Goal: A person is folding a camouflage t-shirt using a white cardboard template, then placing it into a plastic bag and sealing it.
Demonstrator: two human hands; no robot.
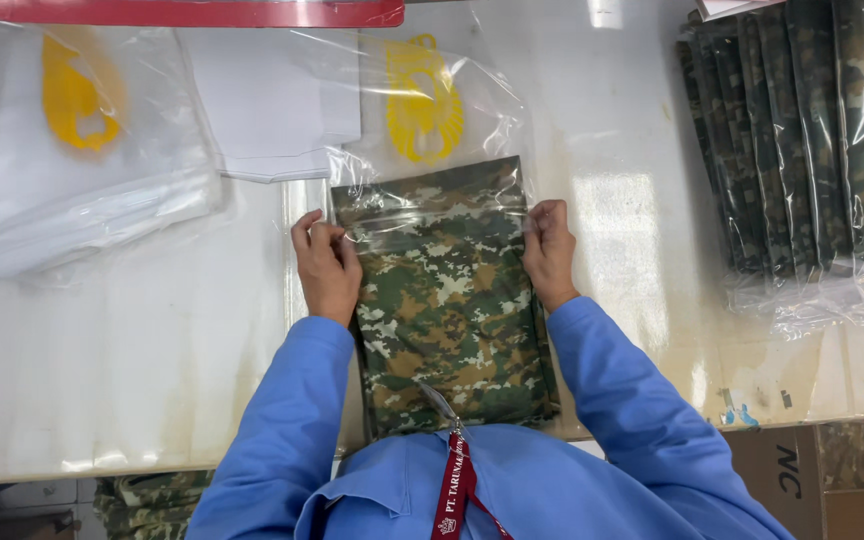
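Garment (447, 310): folded camouflage cloth, mid-table, top end inside the bag (422, 140)
Left hand (327, 262): fingers pinched on bag's left edge
Right hand (549, 250): fingers pinched on right edge
Handling: likely soft, light; film slippery, so grip the bag mouth at both edges

The folded camouflage garment (447, 300) is matt woven cloth, half inside a clear, glossy plastic bag (432, 130) that crinkles and glares. The white counter (132, 340) looks smooth, slightly shiny and stained, and the bagged stack (802, 140) gleams likewise.
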